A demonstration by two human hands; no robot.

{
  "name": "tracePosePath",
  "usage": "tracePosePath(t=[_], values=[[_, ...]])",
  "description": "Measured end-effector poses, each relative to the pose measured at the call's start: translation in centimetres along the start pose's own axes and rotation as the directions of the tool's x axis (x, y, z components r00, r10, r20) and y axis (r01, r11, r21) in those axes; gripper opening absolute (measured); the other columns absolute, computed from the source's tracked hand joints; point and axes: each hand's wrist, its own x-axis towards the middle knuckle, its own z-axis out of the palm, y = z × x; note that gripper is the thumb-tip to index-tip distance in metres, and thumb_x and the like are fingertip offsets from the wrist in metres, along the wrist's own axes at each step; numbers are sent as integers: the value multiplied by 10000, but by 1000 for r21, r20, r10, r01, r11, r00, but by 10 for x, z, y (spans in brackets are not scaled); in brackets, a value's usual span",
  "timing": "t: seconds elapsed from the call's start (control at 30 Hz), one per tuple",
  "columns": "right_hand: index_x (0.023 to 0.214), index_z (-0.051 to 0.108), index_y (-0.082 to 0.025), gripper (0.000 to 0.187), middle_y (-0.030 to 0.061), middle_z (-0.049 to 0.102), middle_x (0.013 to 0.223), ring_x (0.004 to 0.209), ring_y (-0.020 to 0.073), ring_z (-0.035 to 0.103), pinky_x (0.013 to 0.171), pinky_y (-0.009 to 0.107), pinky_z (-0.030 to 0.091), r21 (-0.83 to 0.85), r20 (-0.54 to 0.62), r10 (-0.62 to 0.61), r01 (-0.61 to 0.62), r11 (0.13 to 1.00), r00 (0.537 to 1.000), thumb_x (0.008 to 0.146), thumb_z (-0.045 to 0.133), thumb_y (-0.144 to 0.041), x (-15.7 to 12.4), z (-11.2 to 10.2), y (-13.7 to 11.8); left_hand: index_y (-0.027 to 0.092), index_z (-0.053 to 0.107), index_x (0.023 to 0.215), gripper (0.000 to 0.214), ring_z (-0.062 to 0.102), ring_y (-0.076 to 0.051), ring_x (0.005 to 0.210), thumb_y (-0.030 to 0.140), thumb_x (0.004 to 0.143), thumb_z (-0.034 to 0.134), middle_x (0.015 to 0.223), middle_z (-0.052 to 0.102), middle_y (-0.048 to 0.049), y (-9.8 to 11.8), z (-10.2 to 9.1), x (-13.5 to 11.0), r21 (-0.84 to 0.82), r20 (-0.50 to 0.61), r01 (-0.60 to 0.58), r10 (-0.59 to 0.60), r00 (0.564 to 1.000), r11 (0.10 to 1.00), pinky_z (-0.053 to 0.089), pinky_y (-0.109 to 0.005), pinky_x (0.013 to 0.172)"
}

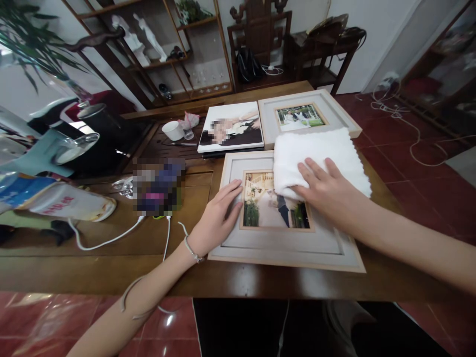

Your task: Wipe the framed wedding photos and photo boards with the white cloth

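Note:
A framed photo (256, 248) with a pale wide border lies flat at the table's front edge. My left hand (223, 210) rests on its left side, fingers stretched out and nothing held. Over the upper right part of this frame is spread a white cloth (320, 148), which hides that corner. My right hand (322, 186) lies flat on the cloth, fingers spread and pressing it down; I cannot see any of it gripped. Behind, a second framed photo (267, 116) is partly covered by the cloth. A photo panel (230, 129) lies to its left.
On the wooden table (178, 270) stand a white cup (173, 130), a blurred-out dark object (159, 191) with white cables (107, 245), and a plastic package (63, 201) at the left. A dark kettle-like pot (94, 124) is behind. A wooden chair (258, 44) stands beyond.

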Motion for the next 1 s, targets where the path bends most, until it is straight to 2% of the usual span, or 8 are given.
tracePosePath(t=[0.13,0.27,0.4,0.53,0.6,0.7,0.87,1.0], values=[[1105,691,-222,274,227,602,1285,1192,403,551,927,576,417,87,-50,-28,32,996,998,854,588,-188,-27,-10,-22,119,548,1315,368,476,-251,1357,182,957,490,1426,525,-179,-1,1,0,4,2,5,-5,1000,1000,394,-502,1136],[1020,702,-311,243,131,664,1219,1118,352,596,886,524,427,256,-87,-50,71,964,995,837,575,-216,-64,-23,-43,132,545,1320,370,476,-255,1357,193,960,487,1431,523,-171,-1,1,0,14,-1,8,-8,1000,1000,394,-510,1134],[1092,675,-319,342,109,669,1219,1100,320,612,861,482,460,372,-123,-120,158,914,985,798,552,-193,-80,-33,-50,117,551,1316,370,470,-257,1361,202,962,484,1426,526,-179,-1,1,0,16,7,-4,4,1000,1000,389,-500,1142],[1241,613,-256,544,180,621,1278,1168,366,583,884,533,479,351,-29,-45,52,935,999,722,539,-108,-55,-30,-36,142,554,1319,371,483,-259,1351,206,959,492,1414,541,-167,-2,0,0,8,12,-10,9,1000,1000,397,-514,1135],[1325,554,-219,640,207,532,1383,1270,378,501,949,554,448,311,6,4,-6,950,1000,709,512,-49,-35,-23,-21,153,552,1325,375,483,-261,1351,204,958,494,1419,538,-163,-2,0,1,3,16,-12,12,1000,1000,402,-524,1128],[1359,512,-140,632,236,406,1479,1370,401,362,1025,583,375,213,-16,113,-107,971,993,749,445,11,-6,-8,2,132,552,1325,377,479,-263,1354,198,960,488,1424,528,-176,-2,0,1,3,24,-4,4,1000,1000,407,-522,1125],[1327,530,-103,561,251,417,1464,1383,400,336,1062,586,323,130,-11,19,-17,991,1000,786,450,21,17,9,21,127,554,1324,376,481,-255,1353,193,959,490,1423,529,-176,-1,0,1,3,19,-4,4,1000,1000,401,-516,1130],[1260,598,-123,472,255,494,1398,1327,393,429,1022,562,375,152,-39,-23,29,988,999,822,461,-14,6,0,5,106,554,1323,379,480,-256,1353,187,959,487,1420,529,-186,-1,0,1,7,13,0,0,1000,1000,395,-510,1135]])
